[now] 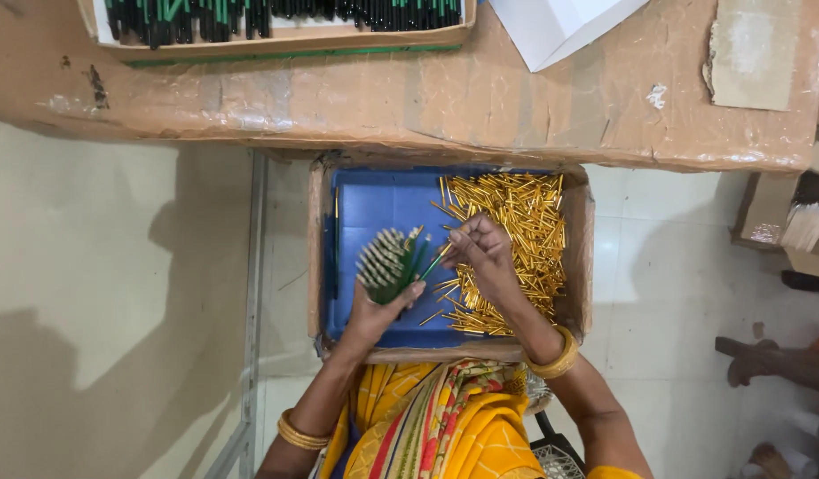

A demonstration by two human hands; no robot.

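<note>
A thick bundle of green pencils [388,266] stands tilted over the blue-lined cardboard box, pale ends fanned upward. One green pencil [434,263] juts from it towards a loose heap of golden metal caps [516,239] filling the box's right half.

This is looking like a small assembly workshop for pens or pencils, with piecework going on by hand. A worn worktop wrapped in brown paper and tape [480,98] is carrying a tray of green-and-black sticks [276,16] along its far edge. Below its near edge, a cardboard box with a blue lining [374,208] is holding a heap of small golden metal caps [516,239], over a pale tiled floor [99,293].
</note>
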